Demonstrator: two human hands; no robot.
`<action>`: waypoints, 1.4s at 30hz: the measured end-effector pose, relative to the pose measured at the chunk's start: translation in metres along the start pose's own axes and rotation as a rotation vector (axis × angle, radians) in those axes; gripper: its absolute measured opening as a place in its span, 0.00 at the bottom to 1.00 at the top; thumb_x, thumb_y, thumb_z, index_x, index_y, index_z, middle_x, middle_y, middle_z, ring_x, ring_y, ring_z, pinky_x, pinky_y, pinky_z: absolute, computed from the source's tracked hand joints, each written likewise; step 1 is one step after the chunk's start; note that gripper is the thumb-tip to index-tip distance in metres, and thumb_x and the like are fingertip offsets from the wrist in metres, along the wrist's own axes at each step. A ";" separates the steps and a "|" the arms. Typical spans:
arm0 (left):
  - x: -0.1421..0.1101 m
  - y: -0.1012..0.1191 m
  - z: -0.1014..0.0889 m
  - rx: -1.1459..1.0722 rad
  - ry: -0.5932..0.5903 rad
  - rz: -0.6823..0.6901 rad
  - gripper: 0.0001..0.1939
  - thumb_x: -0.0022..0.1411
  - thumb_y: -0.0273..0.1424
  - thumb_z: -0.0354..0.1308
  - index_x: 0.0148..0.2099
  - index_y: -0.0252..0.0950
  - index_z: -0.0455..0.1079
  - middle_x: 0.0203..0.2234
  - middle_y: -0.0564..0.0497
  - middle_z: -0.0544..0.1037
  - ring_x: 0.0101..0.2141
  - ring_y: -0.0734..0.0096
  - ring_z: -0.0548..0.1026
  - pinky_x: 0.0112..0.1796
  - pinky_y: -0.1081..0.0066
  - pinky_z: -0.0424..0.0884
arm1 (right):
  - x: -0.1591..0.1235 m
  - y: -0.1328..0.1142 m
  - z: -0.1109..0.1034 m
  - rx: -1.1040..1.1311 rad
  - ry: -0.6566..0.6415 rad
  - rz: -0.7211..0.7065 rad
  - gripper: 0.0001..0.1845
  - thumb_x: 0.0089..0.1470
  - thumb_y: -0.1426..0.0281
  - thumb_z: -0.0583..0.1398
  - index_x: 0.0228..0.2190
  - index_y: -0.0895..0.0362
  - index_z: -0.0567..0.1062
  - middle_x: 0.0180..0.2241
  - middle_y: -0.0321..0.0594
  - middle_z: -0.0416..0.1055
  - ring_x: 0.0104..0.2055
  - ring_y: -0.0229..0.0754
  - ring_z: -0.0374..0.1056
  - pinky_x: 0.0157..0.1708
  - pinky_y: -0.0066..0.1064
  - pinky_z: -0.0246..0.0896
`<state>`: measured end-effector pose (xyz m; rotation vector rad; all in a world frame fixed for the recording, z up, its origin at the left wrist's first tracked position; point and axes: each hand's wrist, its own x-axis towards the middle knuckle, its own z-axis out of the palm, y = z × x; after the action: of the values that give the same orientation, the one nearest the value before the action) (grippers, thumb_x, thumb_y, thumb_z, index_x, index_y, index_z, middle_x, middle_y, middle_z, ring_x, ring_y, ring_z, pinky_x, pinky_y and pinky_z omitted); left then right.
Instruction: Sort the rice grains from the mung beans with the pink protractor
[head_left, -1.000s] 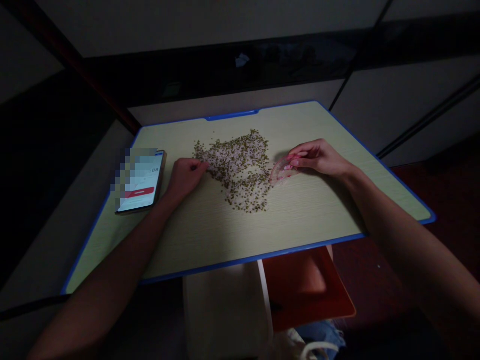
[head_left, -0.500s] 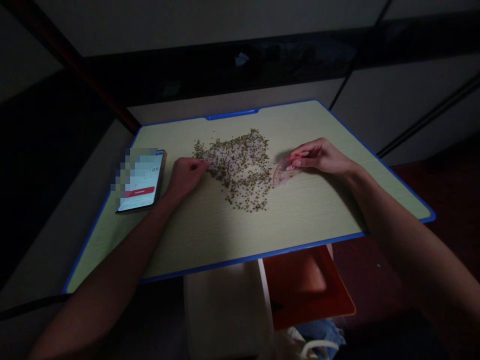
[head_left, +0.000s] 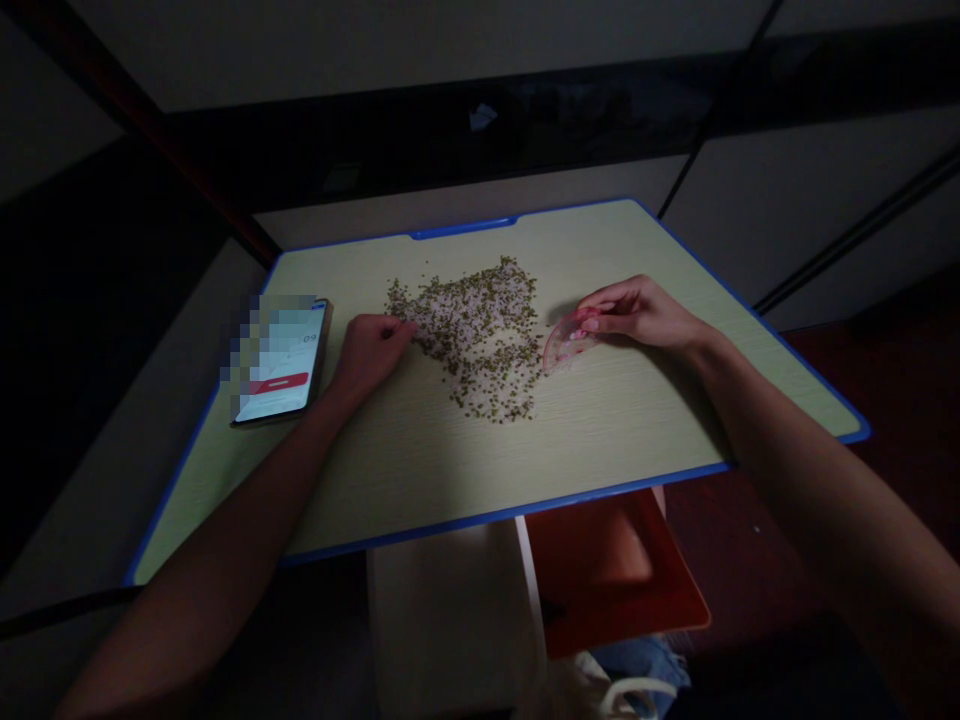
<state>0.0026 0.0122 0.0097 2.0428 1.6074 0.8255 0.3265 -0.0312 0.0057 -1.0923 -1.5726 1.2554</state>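
Note:
A mixed pile of green beans and pale grains (head_left: 480, 330) is spread over the middle of the light wood-patterned board (head_left: 420, 460). My right hand (head_left: 637, 312) pinches a clear protractor with red markings (head_left: 561, 343) between thumb and fingers. Its curved edge faces the pile's right side, close to the outermost beans. At the pile's left edge rests my left hand (head_left: 373, 350), fingers curled closed, with the fingertips at the grains. Whether anything small is inside those fingers is hidden.
A phone (head_left: 289, 360) with a lit screen lies left of my left hand. Blue edging (head_left: 480, 522) borders the board. Below its front edge are a pale bin (head_left: 450, 610) and an orange container (head_left: 615, 570). A cabinet front (head_left: 465, 190) stands behind.
The protractor has shifted very slightly left, toward the pile, and its angle has changed a little. My left hand and the pile look nearly the same.

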 end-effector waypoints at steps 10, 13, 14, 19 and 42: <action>0.000 0.001 0.000 0.025 0.007 0.009 0.19 0.51 0.35 0.51 0.14 0.36 0.49 0.12 0.57 0.51 0.18 0.79 0.52 0.21 0.72 0.48 | -0.003 -0.004 -0.002 -0.024 -0.021 0.021 0.08 0.37 0.73 0.67 0.26 0.61 0.79 0.25 0.37 0.76 0.25 0.34 0.70 0.24 0.23 0.65; 0.000 0.000 0.000 0.024 0.003 0.010 0.19 0.51 0.35 0.50 0.14 0.37 0.50 0.12 0.57 0.51 0.18 0.79 0.52 0.21 0.72 0.48 | -0.004 -0.005 -0.003 -0.023 -0.037 0.027 0.07 0.38 0.73 0.67 0.26 0.60 0.78 0.25 0.37 0.76 0.26 0.34 0.71 0.26 0.24 0.66; 0.000 0.000 0.001 0.025 0.001 0.009 0.19 0.51 0.35 0.50 0.14 0.37 0.50 0.12 0.57 0.51 0.18 0.79 0.52 0.21 0.72 0.48 | -0.004 -0.006 -0.003 -0.021 -0.048 0.038 0.07 0.38 0.74 0.67 0.26 0.60 0.78 0.25 0.37 0.76 0.26 0.34 0.71 0.26 0.24 0.67; 0.000 0.000 0.001 0.032 0.013 0.023 0.19 0.51 0.35 0.51 0.14 0.37 0.49 0.12 0.57 0.50 0.18 0.78 0.52 0.21 0.72 0.48 | -0.005 -0.007 -0.002 -0.002 -0.048 0.057 0.07 0.38 0.75 0.66 0.27 0.60 0.79 0.26 0.36 0.77 0.26 0.33 0.71 0.27 0.22 0.66; 0.000 0.002 0.000 0.024 0.008 0.011 0.19 0.51 0.34 0.51 0.13 0.37 0.49 0.12 0.57 0.51 0.18 0.78 0.52 0.21 0.72 0.48 | -0.003 -0.005 0.002 -0.004 -0.018 0.066 0.08 0.37 0.72 0.68 0.26 0.59 0.79 0.25 0.36 0.76 0.23 0.30 0.67 0.21 0.21 0.60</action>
<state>0.0039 0.0112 0.0111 2.0696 1.6189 0.8229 0.3248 -0.0355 0.0099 -1.1460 -1.5645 1.3097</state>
